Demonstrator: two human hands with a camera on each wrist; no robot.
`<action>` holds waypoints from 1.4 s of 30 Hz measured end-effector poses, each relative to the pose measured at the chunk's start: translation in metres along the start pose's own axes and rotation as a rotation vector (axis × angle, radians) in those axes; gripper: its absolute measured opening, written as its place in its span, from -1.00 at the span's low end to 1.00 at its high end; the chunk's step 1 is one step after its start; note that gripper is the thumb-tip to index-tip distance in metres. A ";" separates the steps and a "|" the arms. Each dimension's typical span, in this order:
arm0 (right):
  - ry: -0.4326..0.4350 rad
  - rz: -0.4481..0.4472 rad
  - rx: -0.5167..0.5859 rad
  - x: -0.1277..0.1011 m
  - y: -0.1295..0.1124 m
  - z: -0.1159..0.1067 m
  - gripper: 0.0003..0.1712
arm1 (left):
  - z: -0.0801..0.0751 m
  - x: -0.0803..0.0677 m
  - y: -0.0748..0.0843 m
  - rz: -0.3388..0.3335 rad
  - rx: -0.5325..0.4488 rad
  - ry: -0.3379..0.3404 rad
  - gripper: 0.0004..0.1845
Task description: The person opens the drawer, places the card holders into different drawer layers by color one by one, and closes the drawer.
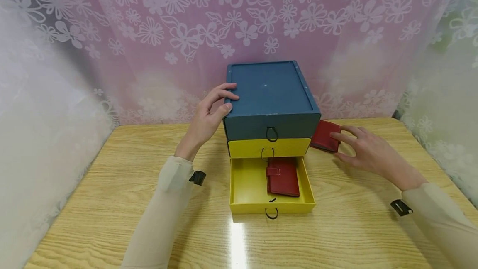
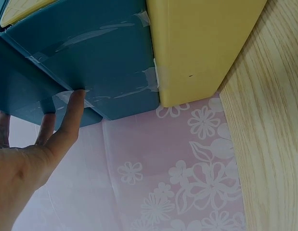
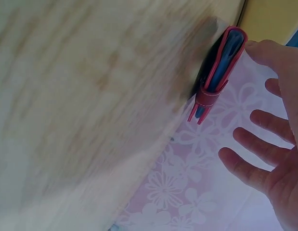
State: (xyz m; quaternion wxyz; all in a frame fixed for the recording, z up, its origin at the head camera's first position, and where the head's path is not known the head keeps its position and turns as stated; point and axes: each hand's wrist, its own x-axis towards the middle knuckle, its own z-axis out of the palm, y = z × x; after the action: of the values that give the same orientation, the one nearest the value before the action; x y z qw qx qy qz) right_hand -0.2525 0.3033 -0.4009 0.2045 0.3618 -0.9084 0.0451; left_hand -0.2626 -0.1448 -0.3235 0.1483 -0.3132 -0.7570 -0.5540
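A desktop drawer box with a blue top (image 1: pixel 269 88) stands on the table. My left hand (image 1: pixel 207 115) rests on its upper left edge, fingertips on the top; the left wrist view shows the fingers against the blue side (image 2: pixel 110 62). The lowest yellow drawer (image 1: pixel 246 182) is pulled out, with a red wallet (image 1: pixel 284 179) with a strap lying in its right half. Right of the box, a second red wallet (image 1: pixel 325 136) lies on the table. My right hand (image 1: pixel 367 152) reaches to it with spread fingers, the fingertips right at its edge (image 3: pixel 230 53).
Above the pulled-out drawer, a yellow drawer (image 1: pixel 242 147) and a blue drawer (image 1: pixel 246 128) are closed, each with a black loop pull. The wooden table (image 1: pixel 149 202) ends at a pink flowered curtain (image 1: pixel 168 74) behind the box.
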 end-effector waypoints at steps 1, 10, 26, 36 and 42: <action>-0.007 0.007 0.000 0.000 0.001 0.000 -0.24 | 0.000 0.000 0.000 0.000 0.001 0.001 -0.70; -0.048 0.007 -0.018 0.004 0.006 0.008 -0.26 | 0.000 -0.001 0.001 -0.001 -0.002 0.000 -0.70; -0.342 0.088 0.036 0.018 0.008 0.016 -0.32 | 0.000 -0.001 0.003 -0.014 -0.002 -0.002 -0.71; -0.340 0.107 0.080 0.018 0.008 0.015 -0.35 | -0.001 -0.001 0.003 -0.018 0.017 -0.005 -0.70; -0.268 0.031 0.023 0.013 0.008 0.012 -0.34 | -0.001 -0.001 0.003 -0.023 0.022 -0.004 -0.70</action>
State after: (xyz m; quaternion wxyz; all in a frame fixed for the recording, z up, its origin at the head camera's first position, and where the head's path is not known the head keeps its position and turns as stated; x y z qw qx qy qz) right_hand -0.2704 0.2981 -0.4057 0.0763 0.3527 -0.9326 0.0099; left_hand -0.2603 -0.1458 -0.3216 0.1439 -0.3040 -0.7670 -0.5465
